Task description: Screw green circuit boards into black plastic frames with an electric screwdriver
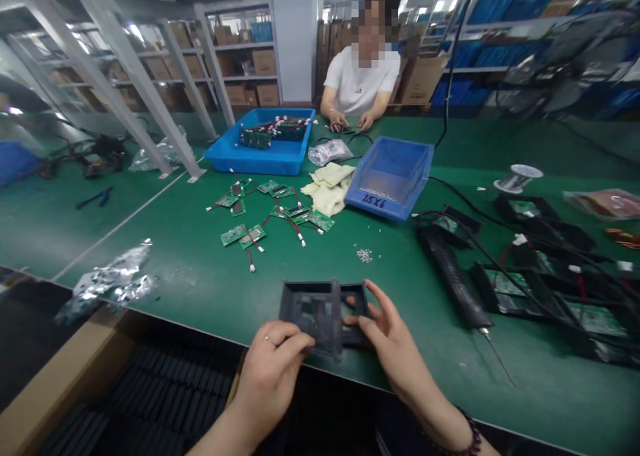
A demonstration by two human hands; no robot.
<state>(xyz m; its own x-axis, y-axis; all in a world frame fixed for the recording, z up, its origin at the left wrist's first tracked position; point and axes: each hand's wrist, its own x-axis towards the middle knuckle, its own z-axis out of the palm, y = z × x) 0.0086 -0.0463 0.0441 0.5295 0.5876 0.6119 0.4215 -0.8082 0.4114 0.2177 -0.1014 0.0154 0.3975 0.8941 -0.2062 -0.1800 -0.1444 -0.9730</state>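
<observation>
A black plastic housing (320, 316) with an open frame-like part at its right is held at the table's front edge. My left hand (277, 363) grips its lower left corner, fingers closed on it. My right hand (393, 336) has its thumb and fingers around the right side. Beyond the housing lie a small pile of screws (364, 255) and several green circuit boards (253, 236) with red and black wires. To the right, a black-wrapped electric screwdriver (453, 276) lies on the green table (210, 296).
Black housings with boards (515, 286) cover the right side. Behind are a blue tray (260, 159), a yellow cloth (330, 189) and a tilted blue bin (390, 176). A cardboard box (65, 376) of black parts stands below the front edge. Another person (361, 83) sits opposite.
</observation>
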